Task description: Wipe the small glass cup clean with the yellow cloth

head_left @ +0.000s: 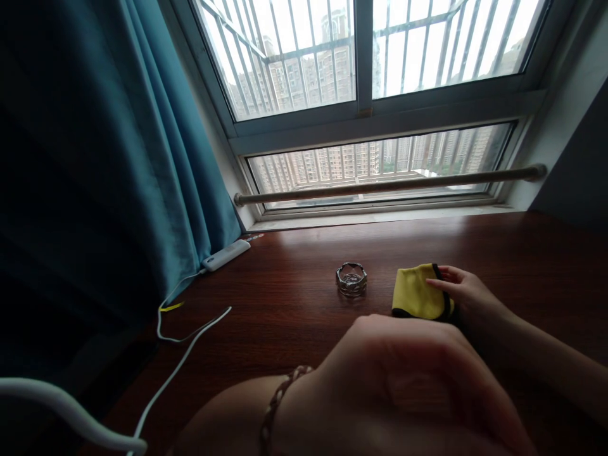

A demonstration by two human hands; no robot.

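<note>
Landmark: I took the glass ashtray (351, 279) on the table (285, 297) as my reference.
Cloth: a yellow cloth (418, 294) with a dark edge lay folded on the table just right of the ashtray, not touching it.
Right hand: my right hand (463, 294) rested on the cloth's right side, fingers laid over its dark edge, pressing rather than pinching as far as I could see.
Left hand: my left hand (403, 380) hung close to the camera, nearer me than the ashtray, blurred; I could not tell whether it was closed or spread.
Handling: I judged the cloth light, soft and limp, best taken by pinching a folded edge.
Ashtray: stiff, breakable, probably slick; I would grip across its rim.
Left of ashtray: a white cable (190, 329) and a curtain (118, 158).
</note>
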